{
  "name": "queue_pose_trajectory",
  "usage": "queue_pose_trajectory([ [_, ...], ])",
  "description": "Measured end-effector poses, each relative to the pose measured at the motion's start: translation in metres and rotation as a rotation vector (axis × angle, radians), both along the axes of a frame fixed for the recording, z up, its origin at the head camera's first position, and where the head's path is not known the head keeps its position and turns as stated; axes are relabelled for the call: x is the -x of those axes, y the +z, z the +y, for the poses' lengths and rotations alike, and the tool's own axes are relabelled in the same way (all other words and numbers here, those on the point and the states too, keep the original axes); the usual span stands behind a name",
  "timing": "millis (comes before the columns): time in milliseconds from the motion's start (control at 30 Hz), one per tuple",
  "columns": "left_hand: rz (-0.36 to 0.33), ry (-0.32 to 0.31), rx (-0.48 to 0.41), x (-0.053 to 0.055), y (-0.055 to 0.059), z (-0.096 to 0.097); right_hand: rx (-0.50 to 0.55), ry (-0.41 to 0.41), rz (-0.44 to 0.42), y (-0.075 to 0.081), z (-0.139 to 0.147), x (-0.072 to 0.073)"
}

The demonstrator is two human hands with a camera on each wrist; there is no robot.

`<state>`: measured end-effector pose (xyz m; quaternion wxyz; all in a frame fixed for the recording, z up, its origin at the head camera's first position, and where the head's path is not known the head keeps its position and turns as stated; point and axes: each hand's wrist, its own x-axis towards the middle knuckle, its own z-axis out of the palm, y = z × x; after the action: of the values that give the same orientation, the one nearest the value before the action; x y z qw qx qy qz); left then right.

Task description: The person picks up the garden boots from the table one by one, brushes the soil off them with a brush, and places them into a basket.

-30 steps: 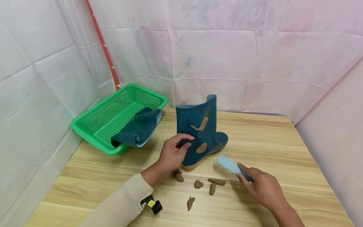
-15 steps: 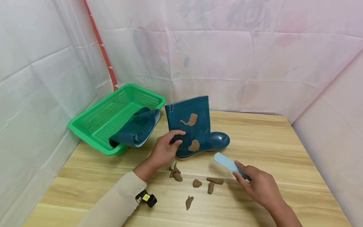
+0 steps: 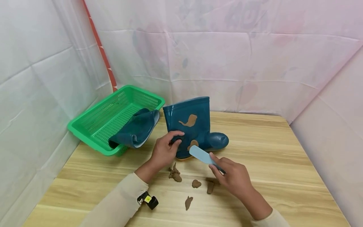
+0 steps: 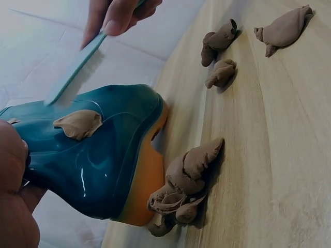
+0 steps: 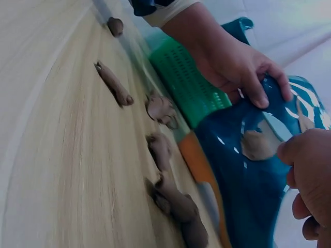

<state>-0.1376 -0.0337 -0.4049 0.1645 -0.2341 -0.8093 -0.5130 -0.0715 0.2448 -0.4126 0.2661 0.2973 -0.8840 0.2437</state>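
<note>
A dark teal rubber boot stands on the table with its toe to the right. Two flattened brown clay-like patches stick to its side, an upper patch on the shaft and a lower patch near the ankle. My left hand grips the back of the boot's shaft, thumb and fingers around it. In my right hand is a light blue brush; pale bristles show under it in the left wrist view. The brush's front end overlaps the lower patch in the head view, bristle side towards the boot.
A green plastic basket stands at the left, with a second teal boot lying over its near rim. Several brown lumps lie on the wooden table in front of the boot. White cloth walls enclose the table's back and sides.
The held boot has turned so its side faces me and its toe points right, and has shifted left. My right hand has carried the brush left, up to the lower patch.
</note>
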Motion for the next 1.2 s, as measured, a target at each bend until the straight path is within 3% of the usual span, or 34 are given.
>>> queue_pose_trajectory([
  [133, -0.001, 0.003, -0.013, -0.001, -0.001, 0.0, -0.029, -0.032, -0.012, -0.005, -0.01, 0.006],
  [400, -0.011, -0.012, -0.026, 0.001, -0.001, 0.001, -0.129, -0.085, -0.16, -0.017, -0.01, 0.003],
  [500, -0.015, -0.009, -0.033, 0.001, -0.001, 0.0, -0.114, -0.067, -0.156, -0.016, -0.009, 0.003],
  [767, -0.021, -0.011, -0.046, 0.001, -0.003, -0.001, -0.016, 0.016, -0.049, -0.007, -0.015, 0.007],
  [1067, -0.019, -0.017, -0.033, 0.0, -0.003, -0.001, -0.11, -0.1, -0.212, -0.013, -0.015, 0.003],
  [1200, -0.015, -0.011, -0.029, 0.001, -0.005, -0.001, -0.093, -0.068, -0.194, -0.012, -0.012, 0.001],
])
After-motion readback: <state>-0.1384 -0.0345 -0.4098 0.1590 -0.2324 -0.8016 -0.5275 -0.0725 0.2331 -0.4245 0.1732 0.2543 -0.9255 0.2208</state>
